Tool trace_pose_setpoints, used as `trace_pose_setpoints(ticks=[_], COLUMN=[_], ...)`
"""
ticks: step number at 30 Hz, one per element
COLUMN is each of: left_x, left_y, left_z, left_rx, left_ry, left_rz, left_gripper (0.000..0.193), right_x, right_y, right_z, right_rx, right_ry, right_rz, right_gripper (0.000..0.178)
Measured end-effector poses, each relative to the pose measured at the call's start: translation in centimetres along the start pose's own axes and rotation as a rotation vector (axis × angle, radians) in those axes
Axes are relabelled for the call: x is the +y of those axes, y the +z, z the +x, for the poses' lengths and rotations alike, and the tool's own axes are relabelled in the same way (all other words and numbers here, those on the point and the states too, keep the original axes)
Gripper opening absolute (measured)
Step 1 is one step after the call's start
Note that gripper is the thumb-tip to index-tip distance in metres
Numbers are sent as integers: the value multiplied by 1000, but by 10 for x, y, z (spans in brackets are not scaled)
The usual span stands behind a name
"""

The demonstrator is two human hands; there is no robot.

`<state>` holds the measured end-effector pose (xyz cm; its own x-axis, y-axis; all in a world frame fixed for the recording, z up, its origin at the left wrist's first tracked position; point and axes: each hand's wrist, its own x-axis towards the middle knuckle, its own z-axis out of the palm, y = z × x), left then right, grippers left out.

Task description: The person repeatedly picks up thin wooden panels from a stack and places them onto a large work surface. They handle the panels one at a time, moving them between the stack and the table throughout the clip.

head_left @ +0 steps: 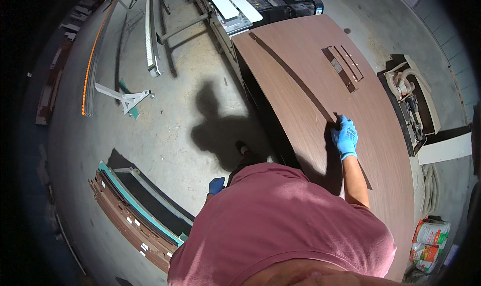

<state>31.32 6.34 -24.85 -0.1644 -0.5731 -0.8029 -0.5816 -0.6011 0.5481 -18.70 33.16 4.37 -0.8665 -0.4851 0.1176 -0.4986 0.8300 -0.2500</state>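
Note:
My right hand (344, 137), in a light blue glove, is over a wide brown wood-grain panel (381, 146) on my right. Its fingers are curled around a narrow dark brown strip (365, 175) that runs under the hand and wrist. Another long dark strip (295, 78) lies on the panel, reaching from its far left corner to near my fingers. Down by my left side is my left hand (216, 186), in a darker blue glove and apart from the panel. Its fingers are not distinct, and nothing shows in it.
Short brown pieces (340, 68) lie on the panel's far part. A machine with a black motor (300, 4) stands beyond. To the right are a tool tray (408, 103) and bags (429, 241). Stacked brown strips (128, 218) lie left, behind a roller stand (152, 40).

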Motion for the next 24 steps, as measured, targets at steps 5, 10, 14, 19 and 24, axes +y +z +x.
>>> trace_pose_setpoints(ticks=[5, 10, 14, 19, 24], left_x=[17, 22, -2, -13, 2], left_y=[2, 9, -2, 1, 7], left_z=[-6, -1, 8, 0, -11], left_rx=[-47, -114, -111, 49, 41], left_ry=[8, 139, 232, 75, 50], left_rz=[-102, 114, 160, 29, 254], left_gripper=[48, 47, 45, 45, 41], right_x=[13, 4, -5, -2, 4], right_y=[-2, -10, -12, -6, 0], right_z=[-9, -16, -15, -10, -2], right_rx=[-116, -21, 16, 43, 92], right_ry=[80, 22, 42, 105, 37], right_rz=[-56, -81, -106, -154, -138], right_gripper=[49, 35, 33, 35, 38])
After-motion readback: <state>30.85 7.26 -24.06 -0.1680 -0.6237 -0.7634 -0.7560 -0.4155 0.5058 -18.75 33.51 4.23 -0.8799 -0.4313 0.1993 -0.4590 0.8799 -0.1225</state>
